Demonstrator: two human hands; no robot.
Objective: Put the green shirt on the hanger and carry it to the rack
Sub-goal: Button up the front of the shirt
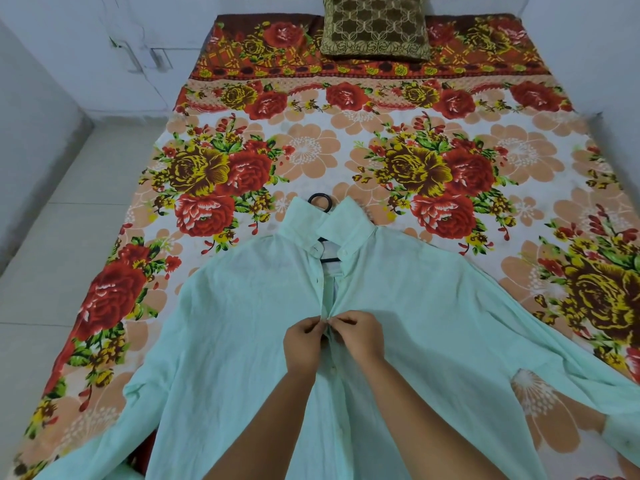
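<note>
Green shirt (pixel 242 323) lies front-up on the bed, collar towards 12 o'clock and hem running out of view at 6 o'clock. We note it is pale mint, thin and creased. Its sleeves spread wide, one towards 8 o'clock and the other towards 4 o'clock, both reaching the edges of the view.

Hanger (pixel 330 204), black, is inside the shirt. Its hook pokes out past the collar (pixel 332 223) at 12 o'clock, and a short piece of its bar shows in the open neck. The rest is covered by cloth.

Left hand (pixel 304 344) and right hand (pixel 356 337) meet at the front opening, about chest height on the shirt. Each has its fingers curled and pinches one front edge between thumb and fingertips, and the two edges are drawn together there. Above the hands the front gapes open up to the neck. Below them we see a button on the placket.

Surroundings: a floral bedsheet (pixel 311 150) with red and yellow roses on a peach ground lies under everything. A brown and gold patterned cushion (pixel 375 27) sits at the head of the bed, far off at 12 o'clock, well apart from the shirt. Pale tiled floor (pixel 52 271) runs along 9 o'clock, with a white wall (pixel 104 46) from 10 to 11 o'clock. Our own forearms cross the lower shirt front from 6 o'clock and hide part of it.
</note>
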